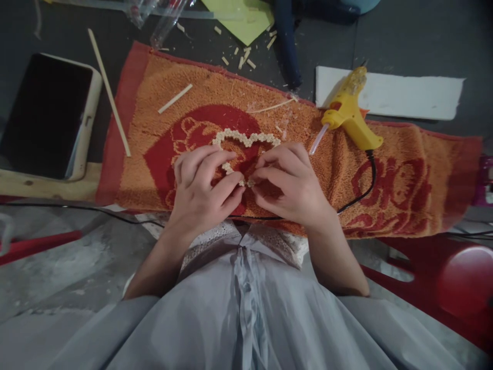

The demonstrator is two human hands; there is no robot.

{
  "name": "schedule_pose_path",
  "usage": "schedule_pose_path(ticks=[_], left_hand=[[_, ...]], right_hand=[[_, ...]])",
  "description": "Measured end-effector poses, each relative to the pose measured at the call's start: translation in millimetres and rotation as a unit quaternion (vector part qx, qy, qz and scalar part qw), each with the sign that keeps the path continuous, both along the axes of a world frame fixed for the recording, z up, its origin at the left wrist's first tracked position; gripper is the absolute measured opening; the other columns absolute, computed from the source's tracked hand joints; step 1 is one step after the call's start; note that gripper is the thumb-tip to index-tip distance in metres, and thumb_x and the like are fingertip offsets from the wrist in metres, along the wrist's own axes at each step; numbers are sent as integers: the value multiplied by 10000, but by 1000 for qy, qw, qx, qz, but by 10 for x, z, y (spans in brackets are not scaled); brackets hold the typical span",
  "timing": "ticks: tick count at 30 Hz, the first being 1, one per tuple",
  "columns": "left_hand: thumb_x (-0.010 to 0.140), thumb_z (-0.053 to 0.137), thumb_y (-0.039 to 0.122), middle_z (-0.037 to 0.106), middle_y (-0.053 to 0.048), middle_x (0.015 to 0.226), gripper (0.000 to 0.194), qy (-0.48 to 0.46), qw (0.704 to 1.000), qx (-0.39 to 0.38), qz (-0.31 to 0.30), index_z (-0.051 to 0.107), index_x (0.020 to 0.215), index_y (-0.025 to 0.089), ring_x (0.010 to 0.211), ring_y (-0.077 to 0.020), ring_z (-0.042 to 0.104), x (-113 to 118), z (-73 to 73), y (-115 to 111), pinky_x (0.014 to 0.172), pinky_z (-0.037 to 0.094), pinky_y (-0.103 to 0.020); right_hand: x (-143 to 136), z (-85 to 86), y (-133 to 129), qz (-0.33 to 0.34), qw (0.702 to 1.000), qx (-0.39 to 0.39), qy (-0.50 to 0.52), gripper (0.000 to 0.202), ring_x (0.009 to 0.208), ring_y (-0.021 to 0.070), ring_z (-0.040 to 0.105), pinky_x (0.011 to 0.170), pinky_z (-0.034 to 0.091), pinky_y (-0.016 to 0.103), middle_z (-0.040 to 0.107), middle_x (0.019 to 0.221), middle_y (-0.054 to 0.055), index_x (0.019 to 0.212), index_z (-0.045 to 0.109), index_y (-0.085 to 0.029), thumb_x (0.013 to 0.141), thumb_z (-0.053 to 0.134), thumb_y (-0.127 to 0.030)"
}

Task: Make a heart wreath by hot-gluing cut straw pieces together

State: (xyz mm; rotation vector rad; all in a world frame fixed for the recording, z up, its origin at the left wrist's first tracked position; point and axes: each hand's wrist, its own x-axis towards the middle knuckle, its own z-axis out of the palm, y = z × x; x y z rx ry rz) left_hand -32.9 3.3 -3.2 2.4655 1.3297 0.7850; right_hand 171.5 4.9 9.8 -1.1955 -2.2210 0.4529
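A heart-shaped outline made of small pale pieces lies on an orange and red towel. Its rounded top edge shows between my hands, and parts of both sides are covered by my fingers. My left hand is closed on the heart's left side, thumb and forefinger near its lower tip. From the other side my right hand pinches the heart close to the same tip. A yellow glue gun with a clear glue stick in its back rests right of my right hand.
Left lies a tablet beside a long thin stick. A shorter stick is on the towel. Cut stick bits, dark-handled pliers and a yellow-green paper are at the back. A white strip sits under the glue gun's nozzle.
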Motion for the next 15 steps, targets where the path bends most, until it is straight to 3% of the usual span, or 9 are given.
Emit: schedule_pose_path(ticks=[15], left_hand=[[797, 636, 211, 624, -52, 1206, 164, -1, 1000, 11, 4, 668, 946, 270, 1201, -289, 536, 12, 5, -6, 1035, 421, -529]], right_hand=[[42, -66, -3, 10, 1000, 0, 2, 125, 1032, 236, 552, 944, 418, 470, 660, 1009, 45, 929, 704, -265, 892, 587, -241]])
